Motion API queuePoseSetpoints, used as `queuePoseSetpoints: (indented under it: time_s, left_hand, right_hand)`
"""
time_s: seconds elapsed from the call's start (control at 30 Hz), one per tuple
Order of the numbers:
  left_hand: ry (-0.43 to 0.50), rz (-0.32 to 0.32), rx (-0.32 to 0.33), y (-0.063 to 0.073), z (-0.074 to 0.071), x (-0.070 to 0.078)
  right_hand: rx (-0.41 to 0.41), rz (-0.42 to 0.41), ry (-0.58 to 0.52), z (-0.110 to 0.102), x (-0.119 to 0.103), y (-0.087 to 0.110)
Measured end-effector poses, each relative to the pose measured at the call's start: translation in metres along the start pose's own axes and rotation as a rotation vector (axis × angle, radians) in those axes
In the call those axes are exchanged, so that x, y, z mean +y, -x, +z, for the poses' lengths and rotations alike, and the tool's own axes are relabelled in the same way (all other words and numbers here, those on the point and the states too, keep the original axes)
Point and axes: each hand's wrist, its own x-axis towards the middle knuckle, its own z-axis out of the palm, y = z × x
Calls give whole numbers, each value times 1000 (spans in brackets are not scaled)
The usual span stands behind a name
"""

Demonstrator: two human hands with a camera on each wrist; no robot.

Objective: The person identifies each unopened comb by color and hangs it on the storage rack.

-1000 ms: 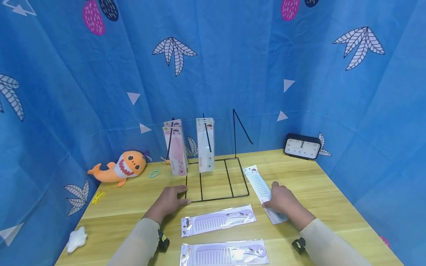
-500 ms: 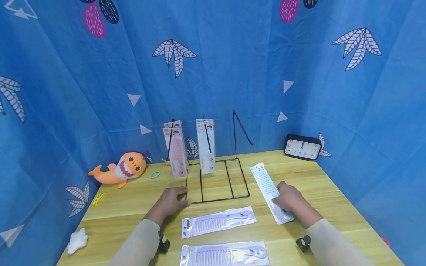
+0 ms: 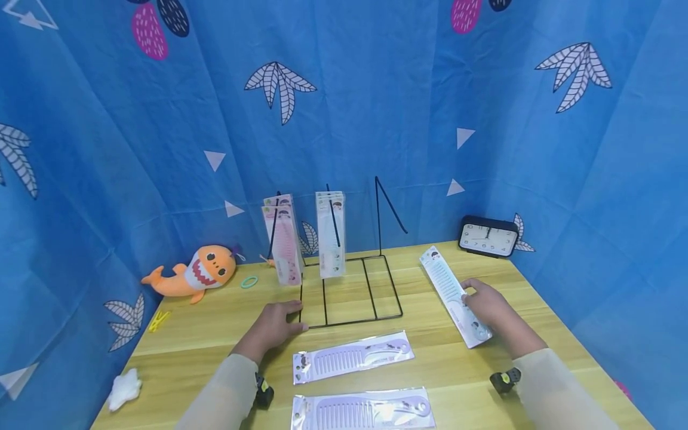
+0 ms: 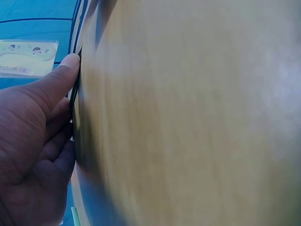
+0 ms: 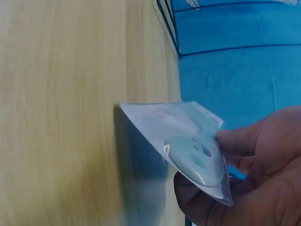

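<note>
In the head view my right hand (image 3: 488, 304) holds a packaged pale-blue comb (image 3: 446, 286) by its side, near the handle end. The right wrist view has the thumb and fingers around the clear sleeve's edge, the sleeve tilted over the table with a shadow below. My left hand (image 3: 273, 327) rests at the front left corner of a black wire rack (image 3: 349, 323), thumb and fingers spread and touching the wire. Packaged pink combs (image 3: 286, 245) hang on the rack's left hook, and packaged pale-blue combs (image 3: 331, 239) on its middle hook. The right hook (image 3: 392, 206) is bare.
Two packaged purple combs (image 3: 355, 356) lie flat before the rack. An orange shark plush (image 3: 201, 272), a green ring (image 3: 249, 282), a yellow clip (image 3: 158, 321) and a white star-shaped thing (image 3: 125, 389) are at left. A black clock (image 3: 488, 237) stands at back right. Blue curtain surrounds the table.
My right hand has moved right and slightly away from me, carrying the packaged pale-blue comb away from the rack. The left hand stays at the rack's corner.
</note>
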Motion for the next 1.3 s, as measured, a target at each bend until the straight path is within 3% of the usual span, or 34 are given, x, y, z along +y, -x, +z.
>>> queuePoseSetpoints:
  time_s: [0.3,0.67,1.13,1.3]
  left_hand:
    - [8,-2,3,-1,-1,0]
    - [-2,0,6,-1,-1,-2]
    - [3,20,-4,-2,-1,-2]
    - [17,19,3,-2,0,-5]
  right_hand:
    - [36,16,-177,-7,9,-2]
    - [82,-132,-431,-15,11,5]
    - [73,-293,-614,-26,1,24]
    - [51,-397,-699,-29,-5,35]
